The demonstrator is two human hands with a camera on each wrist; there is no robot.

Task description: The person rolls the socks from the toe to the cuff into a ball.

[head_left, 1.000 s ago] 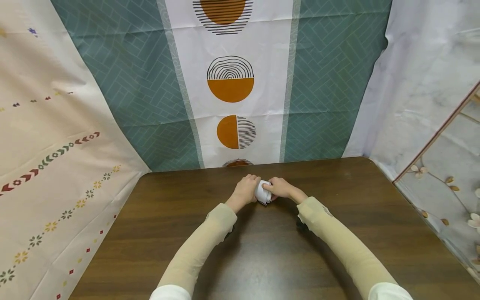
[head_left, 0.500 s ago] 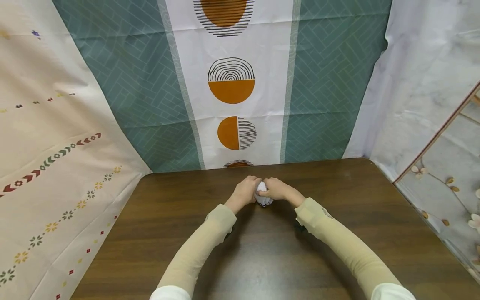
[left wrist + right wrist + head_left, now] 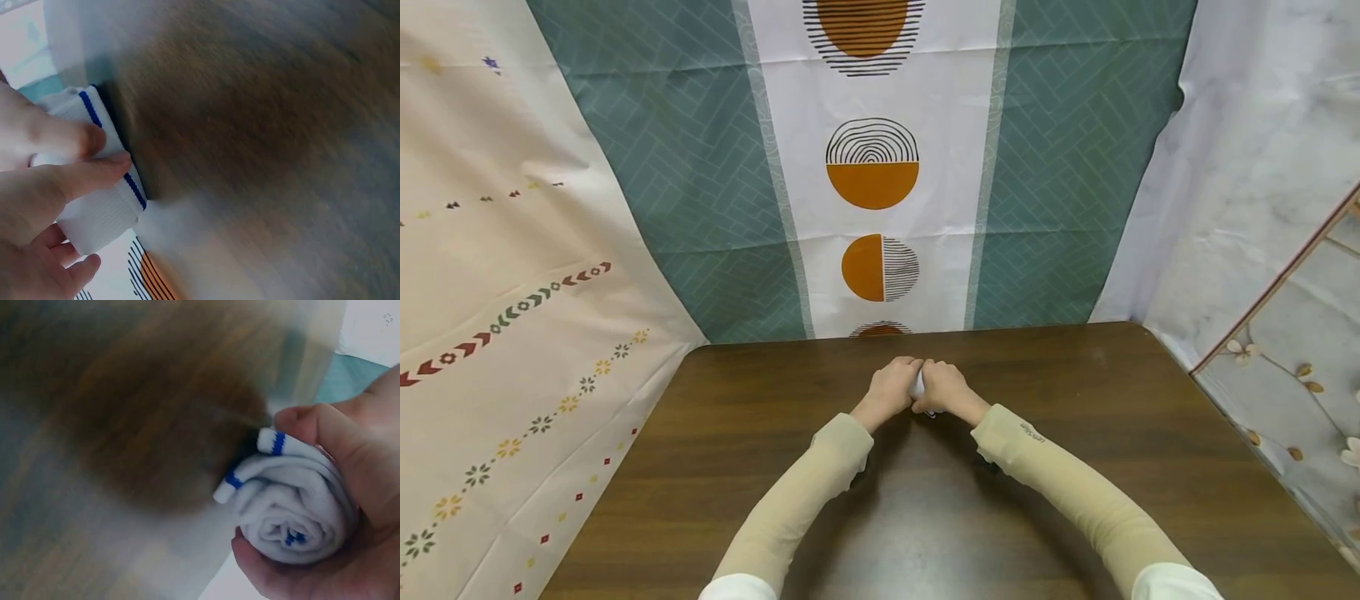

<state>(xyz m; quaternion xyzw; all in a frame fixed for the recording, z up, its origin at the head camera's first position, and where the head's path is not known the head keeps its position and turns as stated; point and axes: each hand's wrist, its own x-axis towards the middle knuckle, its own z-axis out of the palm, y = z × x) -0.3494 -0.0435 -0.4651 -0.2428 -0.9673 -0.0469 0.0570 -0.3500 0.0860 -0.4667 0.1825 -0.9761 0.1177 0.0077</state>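
Both hands meet over the far middle of the dark wooden table (image 3: 1075, 467) and hold a rolled white sock with blue stripes (image 3: 918, 388), mostly hidden between them in the head view. My left hand (image 3: 891, 385) pinches the striped cuff (image 3: 106, 187) with thumb and fingers. My right hand (image 3: 946, 388) cups the rolled bundle (image 3: 297, 515), its spiral end and blue-striped cuff edge showing in the right wrist view.
Patterned cloths hang behind and beside the table: a teal and white one with orange circles (image 3: 872, 167) at the back, a cream one (image 3: 497, 317) on the left, a pale floral one (image 3: 1285, 275) on the right.
The two hands have closed in on each other around the sock, so less of it shows in the head view. The head camera has shifted slightly.
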